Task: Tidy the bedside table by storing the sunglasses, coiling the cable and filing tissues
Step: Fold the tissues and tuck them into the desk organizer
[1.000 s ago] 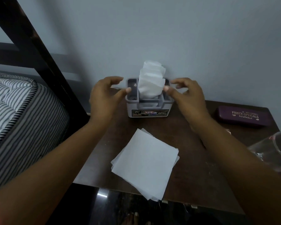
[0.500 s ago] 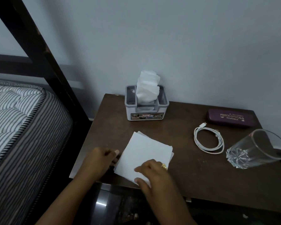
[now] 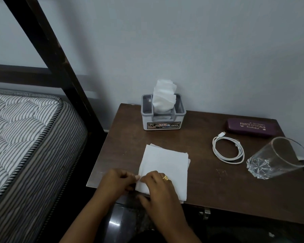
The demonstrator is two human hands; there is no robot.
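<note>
A stack of white tissues [image 3: 167, 165] lies flat near the front edge of the dark wooden bedside table [image 3: 209, 186]. My left hand [image 3: 118, 181] and my right hand [image 3: 156, 183] meet at the stack's near left corner, fingers curled and pinching the tissue edge. At the back stands a grey tissue holder [image 3: 162, 118] with white tissues sticking up from its middle slot. The white cable [image 3: 227, 149] lies coiled to the right. Behind it sits a shut purple glasses case [image 3: 251, 127].
A clear drinking glass [image 3: 277, 158] stands at the table's right edge. A striped mattress [image 3: 25, 137] and a dark bed post [image 3: 51, 55] are on the left. A grey wall rises behind the table.
Both hands left the tissue holder at the back and came down to the flat tissue stack. They have closed together at its near left corner.
</note>
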